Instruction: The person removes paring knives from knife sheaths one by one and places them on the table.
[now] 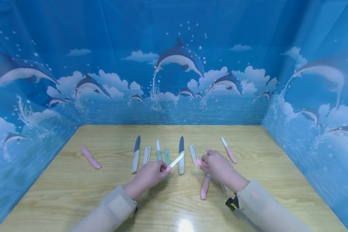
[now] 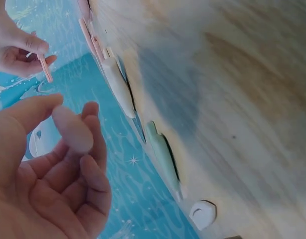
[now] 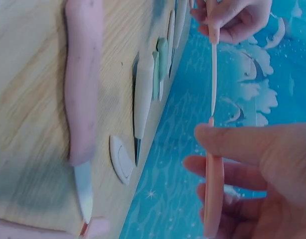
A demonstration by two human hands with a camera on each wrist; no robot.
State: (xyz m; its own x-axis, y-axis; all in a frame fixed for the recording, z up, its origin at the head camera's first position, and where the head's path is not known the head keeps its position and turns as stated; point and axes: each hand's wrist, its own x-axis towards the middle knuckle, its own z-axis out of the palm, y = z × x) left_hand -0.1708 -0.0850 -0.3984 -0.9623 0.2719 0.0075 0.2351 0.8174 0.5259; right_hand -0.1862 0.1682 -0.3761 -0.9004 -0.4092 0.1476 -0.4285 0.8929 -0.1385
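My left hand (image 1: pixel 150 175) pinches the pink handle of a small knife (image 1: pixel 176 161) with a pale blade. The blade points up and right, above a white-handled knife (image 1: pixel 181 166) on the table. In the left wrist view the handle's rounded end (image 2: pixel 73 130) sits between thumb and fingers. My right hand (image 1: pixel 220 166) grips a pink blade sheath (image 3: pixel 214 194) between thumb and fingers. In the right wrist view the blade tip stands at or close to the sheath's near end; I cannot tell whether it is inside. Beneath the right hand lies another pink-handled knife (image 1: pixel 205 188), partly hidden.
On the wooden table (image 1: pixel 119 209) lie a dark-bladed knife (image 1: pixel 135 159), a white sheath (image 1: pixel 146 154), a green knife (image 1: pixel 159 155), a green sheath (image 1: pixel 167 157) and another white sheath (image 1: pixel 193 153). A pink knife (image 1: pixel 230 153) lies right, a pink knife-shaped piece (image 1: pixel 90 157) left.
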